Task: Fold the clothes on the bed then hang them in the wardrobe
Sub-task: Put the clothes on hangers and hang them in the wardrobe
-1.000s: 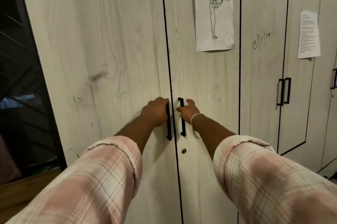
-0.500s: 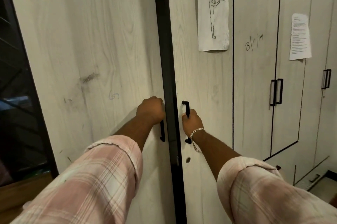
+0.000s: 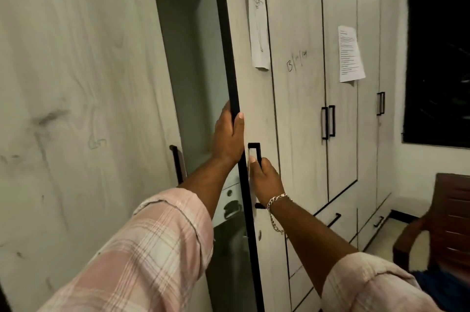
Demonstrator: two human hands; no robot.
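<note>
The person stands close to the wardrobe (image 3: 300,133) with both doors of the near pair swung apart, so a tall gap shows between them. The left hand (image 3: 227,137) grips the black edge of the right door (image 3: 256,108), fingers (image 3: 226,114) wrapped behind it and the thumb lying across the front face. Just below, the right hand (image 3: 265,178) holds the black handle (image 3: 255,155) of that same door, fingers curled round the lower part of the bar; a silver bracelet (image 3: 276,203) hangs at the wrist. Both forearms come out of rolled pink plaid sleeves (image 3: 152,248). The left door (image 3: 76,108) fills the left of the view, scuffed and marked with scribbles, its own handle (image 3: 178,166) showing at its edge. Through the gap I can see a pale inner wall (image 3: 188,57) and, lower down, a dark space whose contents I cannot make out; a small lock plate (image 3: 230,193) sits at mid-height. No clothes show anywhere, neither in the hands nor inside the opening. A sheet with a drawing (image 3: 258,19) is stuck to the right door, seen at a steep angle. Further right, more closed doors carry pen writing (image 3: 296,60) and a printed sheet (image 3: 351,53), with drawers below. A dark window (image 3: 440,57) sits in the far wall, and a brown chair (image 3: 445,222) stands in the lower right corner.
</note>
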